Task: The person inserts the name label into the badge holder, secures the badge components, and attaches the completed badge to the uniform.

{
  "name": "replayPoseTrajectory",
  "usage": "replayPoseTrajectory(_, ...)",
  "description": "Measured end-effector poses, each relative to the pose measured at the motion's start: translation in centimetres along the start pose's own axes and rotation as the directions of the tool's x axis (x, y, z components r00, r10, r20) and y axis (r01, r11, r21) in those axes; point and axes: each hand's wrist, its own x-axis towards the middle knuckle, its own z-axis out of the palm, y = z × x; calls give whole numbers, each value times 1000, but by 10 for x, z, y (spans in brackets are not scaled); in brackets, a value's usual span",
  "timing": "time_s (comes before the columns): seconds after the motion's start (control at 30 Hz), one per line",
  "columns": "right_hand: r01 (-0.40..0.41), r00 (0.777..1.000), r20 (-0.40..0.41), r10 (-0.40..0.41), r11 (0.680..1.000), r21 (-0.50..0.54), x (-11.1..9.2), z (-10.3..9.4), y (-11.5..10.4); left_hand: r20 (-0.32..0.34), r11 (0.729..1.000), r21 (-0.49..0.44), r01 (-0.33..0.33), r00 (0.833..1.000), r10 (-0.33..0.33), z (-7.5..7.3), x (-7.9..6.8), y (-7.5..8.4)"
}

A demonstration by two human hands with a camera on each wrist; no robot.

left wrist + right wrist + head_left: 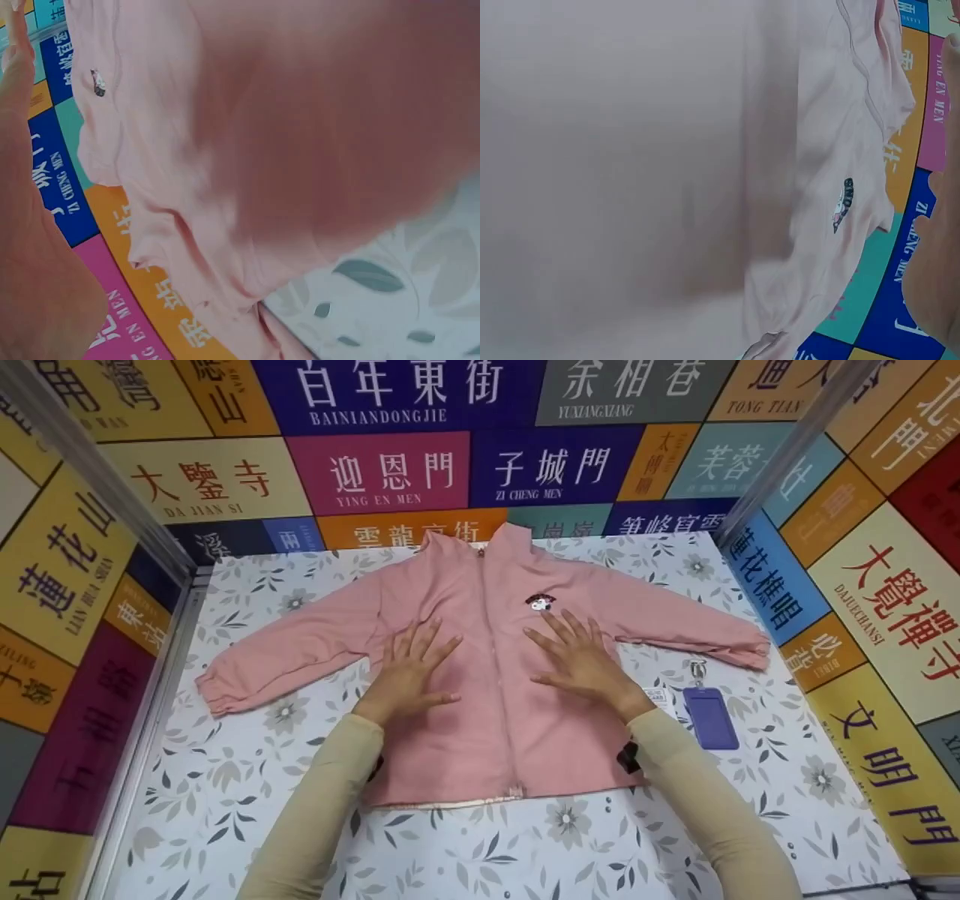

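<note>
A pink zip-up jacket (465,735) lies spread on the table with both sleeves stretched out sideways. Its zipper runs down the middle, pulled closed, and a small dark-and-white patch (539,602) sits on the chest. My left hand (412,671), fingers spread, is over the jacket's left half in the head view. Over the other half, just below the patch, is my right hand (581,667), its fingers spread too. Neither hand grips anything. Whether the palms touch the cloth, I cannot tell. Both wrist views show the jacket up close, with each hand (45,247) at the edge.
A purple badge holder (710,718) with a metal clip lies right of the jacket, under its sleeve. A white card or label (656,697) shows beside my right wrist. The table (247,780) has a leaf-patterned cover. Colourful sign-covered walls (379,472) enclose the back and sides.
</note>
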Motion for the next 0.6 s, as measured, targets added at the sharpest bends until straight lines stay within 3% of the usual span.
replayPoseTrajectory(0.1, 4, 1000, -9, -4, 1000, 0, -3, -2, 9, 9, 1000, -2, -4, 1000, 4, 4, 8, 3)
replayPoseTrajectory(0.27, -58, 998, -37, 60, 998, 37, -18, -20, 36, 34, 999, -24, -24, 999, 25, 7, 31, 17)
replayPoseTrajectory(0.4, -153, 985, -62, 162, 980, 126, -37, -32, 60, 57, 989, -146, -17, 998, 25, 11, 46, 28)
replayPoseTrajectory(0.5, -217, 967, -84, 239, 953, 213, -55, -39, 78, 58, 951, -310, -5, 998, 24, 17, 57, 37)
replayPoseTrajectory(0.6, -270, 943, -110, 314, 915, 299, -75, -45, 93, 58, 883, -470, 13, 998, 16, 23, 67, 49)
